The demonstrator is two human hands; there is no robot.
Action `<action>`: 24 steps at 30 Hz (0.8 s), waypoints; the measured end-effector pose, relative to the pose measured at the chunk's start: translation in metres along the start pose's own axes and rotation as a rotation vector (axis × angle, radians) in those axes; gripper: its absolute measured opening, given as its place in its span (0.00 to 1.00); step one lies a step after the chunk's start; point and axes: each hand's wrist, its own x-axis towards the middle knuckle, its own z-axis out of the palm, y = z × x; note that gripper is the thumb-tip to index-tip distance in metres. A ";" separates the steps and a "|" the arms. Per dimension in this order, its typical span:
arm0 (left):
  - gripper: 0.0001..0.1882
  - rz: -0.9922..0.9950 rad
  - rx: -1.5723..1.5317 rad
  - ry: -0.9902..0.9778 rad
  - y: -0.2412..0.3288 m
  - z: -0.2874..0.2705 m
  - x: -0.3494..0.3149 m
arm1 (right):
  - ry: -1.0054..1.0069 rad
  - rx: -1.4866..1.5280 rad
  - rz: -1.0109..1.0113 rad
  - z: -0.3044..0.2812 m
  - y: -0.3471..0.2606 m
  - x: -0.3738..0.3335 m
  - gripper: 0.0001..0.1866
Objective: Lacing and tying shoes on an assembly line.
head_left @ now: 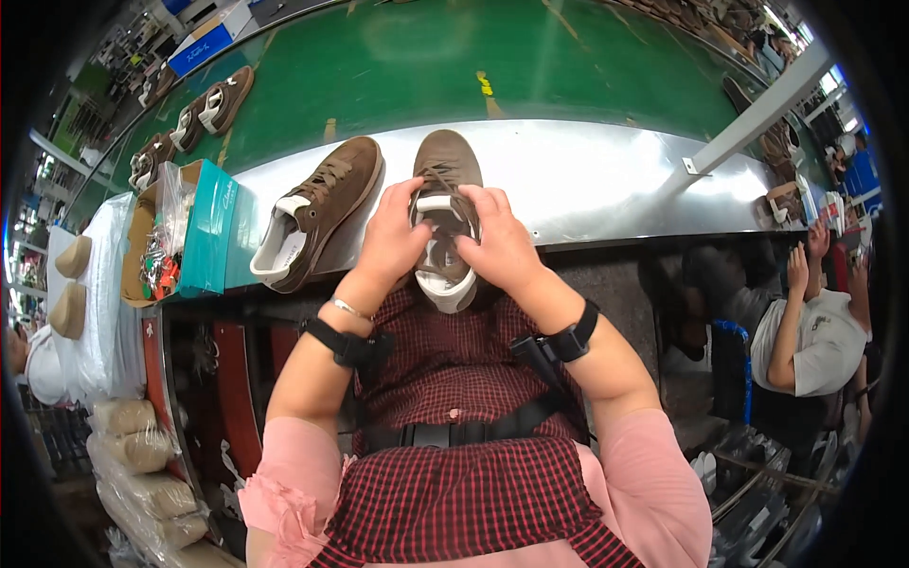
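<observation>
A brown lace-up sneaker [447, 156] with a white heel lies in front of me, its toe pointing away and its heel reaching past the near edge of the steel ledge [587, 175]. My left hand [390, 235] is closed on the left side of its opening, the thumb reaching inside. On the opposite side, my right hand [502, 239] grips the collar, its thumb also inside the opening and its fingers by the laces. The matching brown sneaker [346, 185] rests on the ledge to the left, laced and touched by neither hand.
Left of the shoes stands a teal cardboard box [213, 232] holding small loose pieces and plastic. Beyond the ledge runs a green conveyor belt [407, 57], with more brown shoes [225, 102] at far left. A metal post [748, 114] rises at right, near a co-worker [819, 327].
</observation>
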 end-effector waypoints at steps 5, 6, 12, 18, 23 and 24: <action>0.31 0.238 0.113 0.139 0.009 0.006 -0.065 | 0.002 0.015 -0.147 0.005 0.006 -0.051 0.26; 0.32 0.264 0.167 0.118 0.010 0.012 -0.081 | 0.016 -0.027 -0.208 0.009 0.009 -0.069 0.26; 0.21 0.336 0.115 -0.025 0.018 0.011 -0.127 | -0.233 -0.008 -0.264 0.004 0.031 -0.123 0.24; 0.08 0.288 -0.217 -0.239 0.034 -0.043 -0.124 | -0.117 0.430 0.096 -0.036 0.017 -0.108 0.05; 0.11 -0.013 -0.008 -0.193 0.043 -0.015 -0.103 | -0.280 -0.186 -0.001 -0.006 -0.011 -0.078 0.14; 0.10 0.178 0.136 -0.175 0.039 -0.002 -0.108 | -0.274 -0.293 -0.055 0.011 -0.012 -0.084 0.12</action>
